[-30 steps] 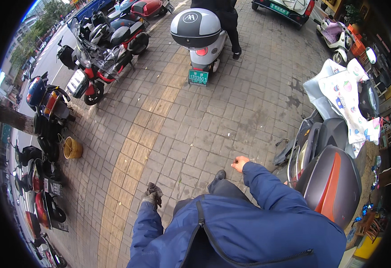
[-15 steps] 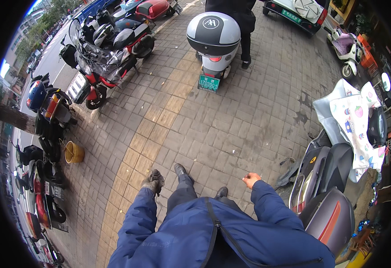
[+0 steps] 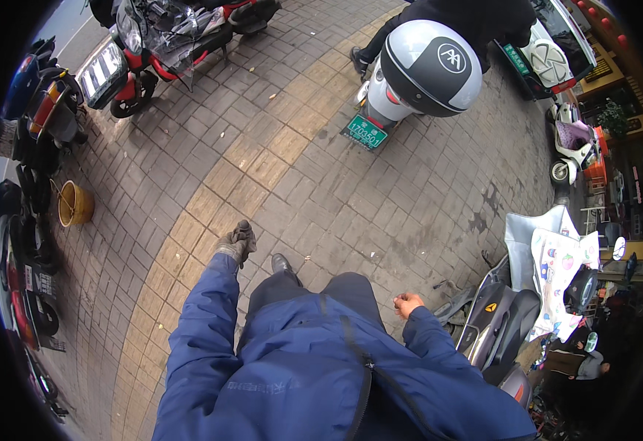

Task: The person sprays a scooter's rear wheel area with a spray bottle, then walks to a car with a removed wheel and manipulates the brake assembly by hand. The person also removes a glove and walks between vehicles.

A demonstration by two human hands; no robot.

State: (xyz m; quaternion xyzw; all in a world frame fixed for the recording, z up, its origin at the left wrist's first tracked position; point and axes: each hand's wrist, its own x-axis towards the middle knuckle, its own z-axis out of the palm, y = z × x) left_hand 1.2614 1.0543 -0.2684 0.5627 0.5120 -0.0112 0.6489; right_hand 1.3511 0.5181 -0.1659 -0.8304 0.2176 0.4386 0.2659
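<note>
Left hand (image 3: 242, 237) in grey glove (image 3: 227, 248), fingers curled, grip undetermined, at right edge of yellow strip (image 3: 255, 167), bare right hand (image 3: 408, 304), fingers curled, grip undetermined, left of grey scooter (image 3: 489, 312), paving (image 3: 395, 213) extending forward between red motorbike (image 3: 126, 92) and grey scooter, white scooter (image 3: 417, 73) ahead.

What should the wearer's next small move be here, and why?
Probably draw the bare right hand slightly inward, toward the body: the parked grey scooter looks close to the outer side of the blue right sleeve, so a swing outward might brush it.
</note>
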